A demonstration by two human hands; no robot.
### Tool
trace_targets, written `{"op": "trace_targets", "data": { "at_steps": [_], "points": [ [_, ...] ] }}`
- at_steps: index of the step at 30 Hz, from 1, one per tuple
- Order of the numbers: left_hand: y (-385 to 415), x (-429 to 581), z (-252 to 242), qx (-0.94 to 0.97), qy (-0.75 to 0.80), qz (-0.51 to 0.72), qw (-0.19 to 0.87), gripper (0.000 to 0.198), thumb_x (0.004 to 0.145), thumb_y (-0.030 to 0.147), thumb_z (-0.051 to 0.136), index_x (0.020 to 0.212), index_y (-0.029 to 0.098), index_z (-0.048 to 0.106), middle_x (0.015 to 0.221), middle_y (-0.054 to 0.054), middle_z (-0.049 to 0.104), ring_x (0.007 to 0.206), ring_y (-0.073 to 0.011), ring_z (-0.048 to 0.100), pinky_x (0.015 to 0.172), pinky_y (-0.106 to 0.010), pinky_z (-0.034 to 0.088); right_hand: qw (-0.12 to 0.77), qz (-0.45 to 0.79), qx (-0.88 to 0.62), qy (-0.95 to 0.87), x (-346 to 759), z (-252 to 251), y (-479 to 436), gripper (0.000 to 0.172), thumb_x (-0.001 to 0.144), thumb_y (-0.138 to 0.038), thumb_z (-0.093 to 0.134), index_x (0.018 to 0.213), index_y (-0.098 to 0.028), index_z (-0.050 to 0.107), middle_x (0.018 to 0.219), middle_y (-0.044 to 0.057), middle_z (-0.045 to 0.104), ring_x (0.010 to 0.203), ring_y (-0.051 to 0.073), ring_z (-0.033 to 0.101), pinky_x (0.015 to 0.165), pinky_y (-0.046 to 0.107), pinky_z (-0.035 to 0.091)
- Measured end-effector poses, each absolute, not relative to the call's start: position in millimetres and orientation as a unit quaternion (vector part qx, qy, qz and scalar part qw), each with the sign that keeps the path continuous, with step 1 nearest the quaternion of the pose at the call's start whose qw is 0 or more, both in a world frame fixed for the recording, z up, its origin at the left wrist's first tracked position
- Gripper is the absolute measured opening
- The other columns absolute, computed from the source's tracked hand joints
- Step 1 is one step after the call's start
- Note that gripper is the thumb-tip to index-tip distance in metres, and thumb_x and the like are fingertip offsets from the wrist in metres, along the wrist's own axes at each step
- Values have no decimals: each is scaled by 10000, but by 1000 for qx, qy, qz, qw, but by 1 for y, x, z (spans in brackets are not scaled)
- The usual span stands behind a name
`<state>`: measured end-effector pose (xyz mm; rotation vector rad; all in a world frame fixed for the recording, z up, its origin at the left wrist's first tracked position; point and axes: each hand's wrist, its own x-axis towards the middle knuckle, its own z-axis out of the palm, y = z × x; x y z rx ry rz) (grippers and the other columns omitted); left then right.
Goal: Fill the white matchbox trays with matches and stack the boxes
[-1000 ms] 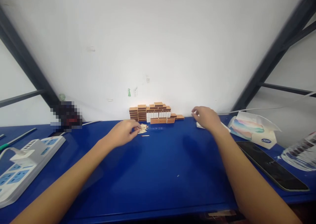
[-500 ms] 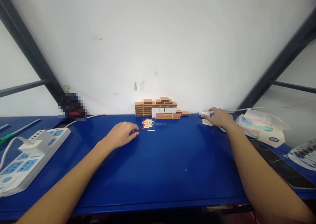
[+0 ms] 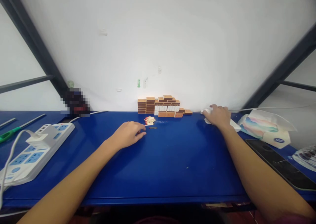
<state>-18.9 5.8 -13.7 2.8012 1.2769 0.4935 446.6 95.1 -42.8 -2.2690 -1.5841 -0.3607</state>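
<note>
My left hand (image 3: 128, 134) rests on the blue table with its fingers loosely bent, thumb and fingertips apart, and nothing in them. Just beyond its fingertips lie a heap of red-tipped matches (image 3: 150, 120) and one single match (image 3: 153, 128). Over at the right, my right hand (image 3: 217, 116) is curled over a white object (image 3: 235, 125), parts of which stick out on both sides of the hand. Its kind is hidden by the palm and fingers. Against the wall stands a stack of matchboxes (image 3: 170, 114), some brown and some with white sides showing.
A white power strip (image 3: 53, 141) with a plugged-in adapter lies at the left, near a green-handled screwdriver (image 3: 11, 135). At the right are a tissue pack (image 3: 269, 128), a black phone (image 3: 278, 163) and a clear plastic container (image 3: 306, 156). Dark metal beams frame both sides.
The view has shifted slightly to the left. My right hand has moved a little left over the white object and closed on it; more white shows beside the wrist. My left hand stays by the matches.
</note>
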Motion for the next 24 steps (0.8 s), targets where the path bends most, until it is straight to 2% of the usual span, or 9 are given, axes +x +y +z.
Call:
{"op": "trace_targets", "data": {
  "at_steps": [4, 6, 9, 11, 15, 17, 20, 22, 24],
  "points": [
    [4, -18, -10, 896, 415, 156, 3, 237, 1000, 343, 572, 1065, 239, 775, 926, -55, 775, 798, -218, 696, 688, -315, 455, 251, -19, -748, -615, 431, -24, 87, 462, 973, -481, 438, 1087, -152, 741, 1092, 186, 738, 1019, 320, 657, 871, 395, 474],
    [4, -18, -10, 897, 416, 149, 3, 246, 1005, 346, 563, 1066, 234, 773, 933, -56, 776, 807, -215, 700, 694, -311, 461, 281, 58, -683, -671, 409, -14, 76, 418, 965, -506, 460, 936, -182, 723, 1014, 135, 757, 951, 282, 665, 845, 370, 476],
    [3, -16, -10, 898, 421, 131, 12, 258, 1017, 362, 556, 1072, 226, 767, 926, -49, 773, 817, -212, 707, 700, -308, 467, 291, 144, -581, -746, 361, -2, 48, 432, 902, -635, 600, 916, -213, 690, 960, 81, 761, 861, 240, 659, 782, 339, 480],
    [0, -13, -10, 898, 422, 123, 22, 312, 1016, 451, 577, 1120, 220, 759, 911, -47, 769, 806, -217, 709, 701, -314, 473, 268, 138, -531, -792, 326, 0, 27, 460, 865, -675, 668, 870, -215, 650, 890, 68, 735, 789, 223, 631, 708, 320, 453],
    [-8, -10, -9, 902, 408, 135, 44, 783, 864, 778, 648, 1405, 212, 640, 1013, -72, 767, 862, -258, 719, 747, -347, 508, 188, 79, -470, -859, 270, -11, -4, 449, 820, -626, 794, 883, -225, 602, 923, 53, 709, 779, 205, 606, 658, 292, 373],
    [-11, -9, -9, 902, 407, 134, 53, 913, 820, 831, 650, 1483, 207, 576, 1095, -92, 758, 928, -280, 722, 791, -366, 524, 146, 77, -453, -876, 256, -18, -10, 463, 786, -615, 843, 869, -225, 607, 935, 50, 699, 782, 201, 604, 638, 281, 342],
    [-11, -8, -12, 902, 411, 120, 57, 892, 816, 842, 642, 1431, 196, 624, 1181, -124, 730, 1018, -303, 711, 866, -392, 537, 136, 147, -412, -889, 256, -18, -7, 434, 804, -606, 833, 880, -220, 648, 920, 43, 700, 787, 195, 613, 648, 276, 372],
    [-11, -7, -15, 903, 410, 117, 52, 879, 823, 841, 636, 1426, 201, 638, 1284, -148, 684, 1099, -324, 690, 925, -416, 538, 161, 197, -410, -876, 272, -11, 4, 398, 859, -600, 771, 894, -215, 678, 870, 41, 704, 753, 189, 616, 657, 283, 407],
    [-10, -7, -18, 905, 405, 122, 45, 857, 856, 817, 620, 1483, 233, 601, 1384, -156, 625, 1189, -345, 653, 977, -446, 530, 213, 172, -461, -844, 302, -2, 19, 367, 921, -572, 689, 877, -208, 686, 812, 51, 702, 731, 198, 618, 666, 299, 424]
  ]
}}
